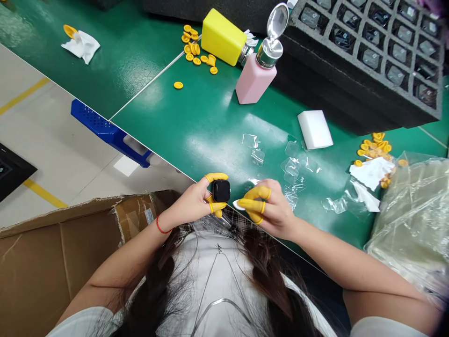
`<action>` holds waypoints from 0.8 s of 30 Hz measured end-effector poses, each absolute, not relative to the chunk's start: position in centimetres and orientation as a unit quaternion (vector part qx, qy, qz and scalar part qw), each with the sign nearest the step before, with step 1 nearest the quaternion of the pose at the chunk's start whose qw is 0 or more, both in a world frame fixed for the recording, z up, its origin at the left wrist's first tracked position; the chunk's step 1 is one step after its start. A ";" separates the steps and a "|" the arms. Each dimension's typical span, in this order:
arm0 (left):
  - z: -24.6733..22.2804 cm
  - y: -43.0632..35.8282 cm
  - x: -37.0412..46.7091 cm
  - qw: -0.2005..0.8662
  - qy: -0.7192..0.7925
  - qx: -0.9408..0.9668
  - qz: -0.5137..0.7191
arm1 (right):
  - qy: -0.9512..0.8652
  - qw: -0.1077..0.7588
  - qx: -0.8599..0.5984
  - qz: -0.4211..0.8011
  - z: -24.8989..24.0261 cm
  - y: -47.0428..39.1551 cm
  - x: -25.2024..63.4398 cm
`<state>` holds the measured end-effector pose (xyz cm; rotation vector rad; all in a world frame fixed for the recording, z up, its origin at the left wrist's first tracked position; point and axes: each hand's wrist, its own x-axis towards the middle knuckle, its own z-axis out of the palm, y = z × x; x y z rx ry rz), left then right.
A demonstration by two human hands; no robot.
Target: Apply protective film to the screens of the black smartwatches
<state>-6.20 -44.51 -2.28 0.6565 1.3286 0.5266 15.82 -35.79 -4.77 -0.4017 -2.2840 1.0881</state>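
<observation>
My left hand [198, 199], with yellow finger cots on its fingertips, is closed on a small black smartwatch [221, 191] by its edges, dark face up. To the right of it, my right hand [268, 206], also in yellow finger cots, pinches a small white wipe [239, 205]. A short gap separates the wipe from the watch. Clear plastic films [292, 168] lie scattered on the green table [210, 126] beyond my right hand. A white foam block [315, 129] sits farther back on the right.
Behind stand a pink pump bottle [256, 79] with its lid raised and a yellow bottle [224, 37]. A black foam tray [372, 70] holds watches in its cells. Loose finger cots [191, 47] and a plastic bag [414, 210] lie about. A cardboard box [59, 252] stands at left.
</observation>
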 end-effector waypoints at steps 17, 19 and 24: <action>0.1 -48.2 -8.3 0.682 0.605 0.283 0.297 | -0.911 0.219 -0.180 0.300 -5.1 -35.4 10.3; 0.8 -48.8 -9.0 0.668 0.607 0.288 0.321 | -0.905 0.219 -0.210 0.299 -4.9 -33.6 8.0; 2.6 -49.1 -9.1 0.626 0.653 0.253 0.344 | -0.903 0.100 -0.296 0.297 -4.0 -29.3 -0.9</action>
